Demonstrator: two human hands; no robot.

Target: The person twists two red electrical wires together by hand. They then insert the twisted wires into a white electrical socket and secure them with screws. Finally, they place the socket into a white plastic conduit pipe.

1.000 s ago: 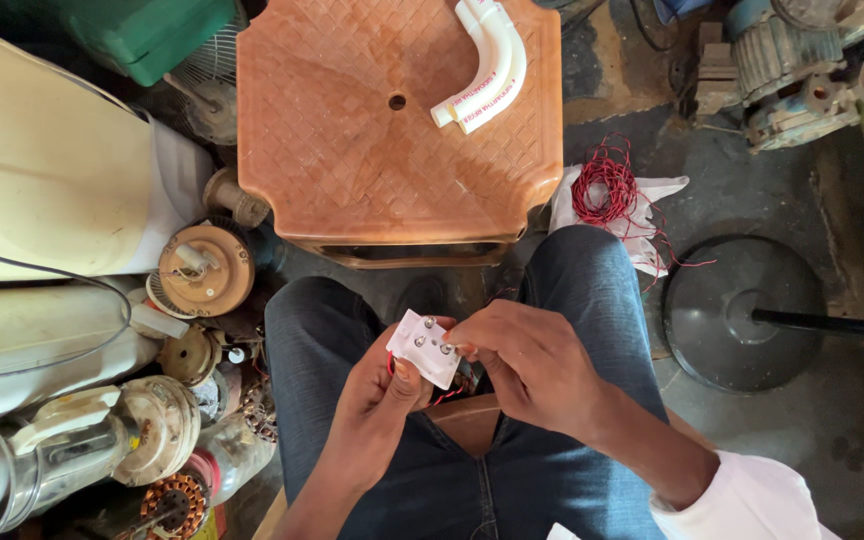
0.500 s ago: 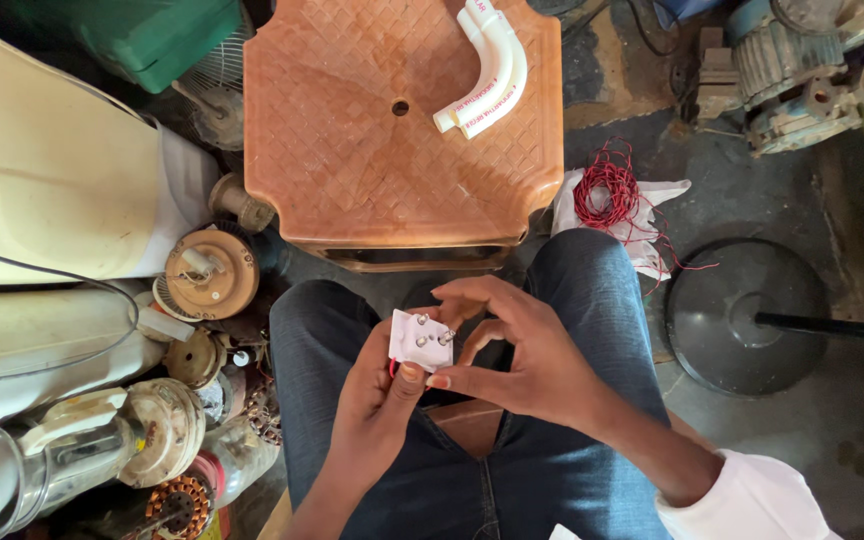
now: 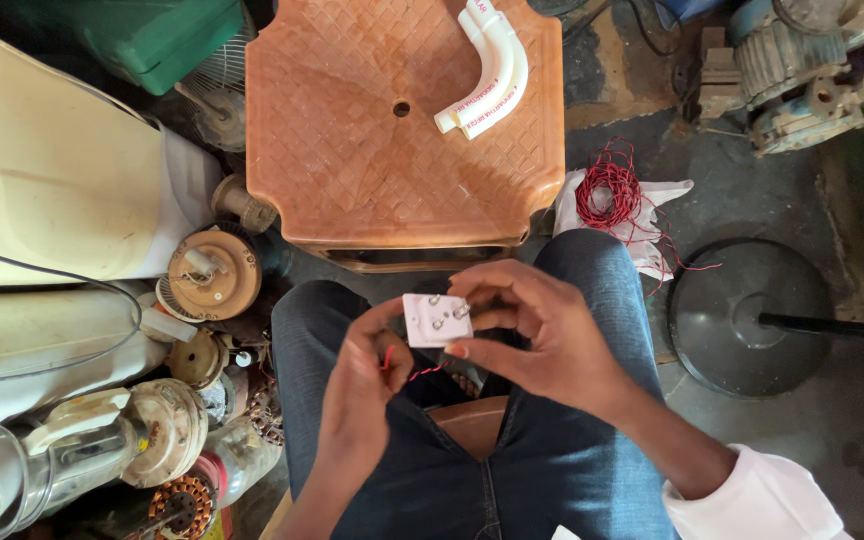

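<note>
A small white square plug point(image 3: 435, 319) with metal pins facing up is held over my lap. My left hand point(image 3: 360, 385) grips its left edge from below. My right hand point(image 3: 530, 330) pinches its right side, fingertips on the pins. Thin red wire point(image 3: 410, 372) hangs from under the plug between my hands. In front of my knees stands an orange plastic stool point(image 3: 367, 130) with two white curved pipe bends point(image 3: 490, 75) lying on its top.
A bundle of red wire point(image 3: 607, 195) lies on a white bag to the right of the stool. A black round stand base point(image 3: 742, 315) sits on the floor at right. Old motors and fan parts point(image 3: 202, 275) crowd the left; a grey motor point(image 3: 792, 60) at upper right.
The plug has turned a little in my hands, and my right fingers have shifted from covering it to pinching at its pins. The view has tilted slightly.
</note>
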